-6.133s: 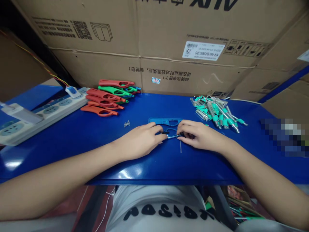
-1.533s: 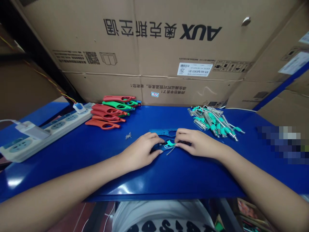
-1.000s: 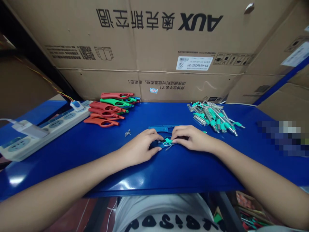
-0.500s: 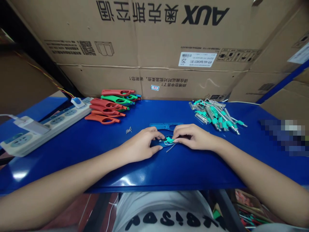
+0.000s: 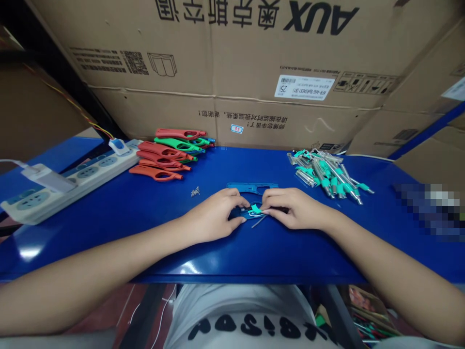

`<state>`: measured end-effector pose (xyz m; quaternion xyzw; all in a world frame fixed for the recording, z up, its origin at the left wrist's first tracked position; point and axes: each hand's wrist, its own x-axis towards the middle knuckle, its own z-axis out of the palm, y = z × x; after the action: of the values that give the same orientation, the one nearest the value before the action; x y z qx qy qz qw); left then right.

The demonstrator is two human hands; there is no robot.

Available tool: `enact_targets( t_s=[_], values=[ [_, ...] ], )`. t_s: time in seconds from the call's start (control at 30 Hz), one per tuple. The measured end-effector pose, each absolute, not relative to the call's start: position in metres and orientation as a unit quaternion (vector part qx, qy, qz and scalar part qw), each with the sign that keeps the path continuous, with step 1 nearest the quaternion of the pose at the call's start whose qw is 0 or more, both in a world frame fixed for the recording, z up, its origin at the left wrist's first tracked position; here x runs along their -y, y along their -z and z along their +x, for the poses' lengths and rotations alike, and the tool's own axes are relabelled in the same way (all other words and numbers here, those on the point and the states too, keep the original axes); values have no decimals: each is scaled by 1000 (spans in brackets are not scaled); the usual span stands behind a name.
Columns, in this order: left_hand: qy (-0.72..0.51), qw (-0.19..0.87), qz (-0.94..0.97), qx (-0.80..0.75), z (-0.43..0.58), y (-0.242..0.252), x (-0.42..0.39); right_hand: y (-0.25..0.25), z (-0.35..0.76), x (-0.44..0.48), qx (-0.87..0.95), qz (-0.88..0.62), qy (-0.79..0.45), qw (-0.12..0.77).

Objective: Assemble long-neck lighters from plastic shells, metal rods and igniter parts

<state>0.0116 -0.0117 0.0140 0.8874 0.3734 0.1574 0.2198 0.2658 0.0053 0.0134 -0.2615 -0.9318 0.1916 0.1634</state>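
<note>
My left hand (image 5: 216, 215) is closed on the left part of a blue lighter shell half (image 5: 247, 216) low over the blue table, thumb at the near edge and fingers at the far edge. At its other end my right hand (image 5: 296, 208) pinches a green trigger piece (image 5: 256, 209) lying on the shell. A white wire loops around there, and a thin grey tube pokes out toward me. My fingers hide much of the shell's inside. Just beyond my hands lies a second blue shell half (image 5: 240, 186), open side up.
Red, green and orange lighter shells (image 5: 163, 151) are heaped at the back left, beside a white power strip (image 5: 87, 172). Small screws (image 5: 195, 192) lie left of my hands. Metal tubes with green triggers (image 5: 327, 174) are piled at the back right. A cardboard sheet (image 5: 247, 102) stands behind.
The view has shifted slightly. Both hands keep nearly the same hold on the shell half and the green trigger piece.
</note>
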Motion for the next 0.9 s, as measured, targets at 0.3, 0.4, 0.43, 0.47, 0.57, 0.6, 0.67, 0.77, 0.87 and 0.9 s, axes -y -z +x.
enact_targets(
  t_s=[0.3, 0.4, 0.43, 0.47, 0.57, 0.6, 0.67, 0.77, 0.87, 0.9],
  values=[
    [-146, 186, 901, -363, 12, -12, 14, -16, 264, -4, 941, -265, -153, 147],
    [-140, 171, 907, -358, 12, -13, 15, -17, 263, 1, 958, -255, -68, 114],
    [-139, 166, 909, -357, 12, -13, 15, -17, 263, 2, 962, -250, -38, 101],
    [-138, 159, 910, -356, 13, -14, 16, -18, 262, 4, 965, -245, -12, 89],
    [-120, 122, 923, -345, 13, -16, 18, -19, 261, 7, 967, -244, 16, 68],
    [-107, 102, 929, -338, 13, -16, 19, -20, 262, 8, 966, -250, 9, 71],
    [-79, 57, 942, -320, 13, -17, 21, -21, 263, 7, 959, -269, -16, 88],
    [-49, -6, 952, -301, 12, -16, 24, -24, 268, 4, 946, -294, -62, 123],
    [-36, -41, 953, -298, 11, -14, 26, -25, 270, 3, 946, -282, -96, 131],
    [-35, -49, 953, -297, 11, -13, 26, -25, 270, 3, 949, -271, -102, 123]
  ],
)
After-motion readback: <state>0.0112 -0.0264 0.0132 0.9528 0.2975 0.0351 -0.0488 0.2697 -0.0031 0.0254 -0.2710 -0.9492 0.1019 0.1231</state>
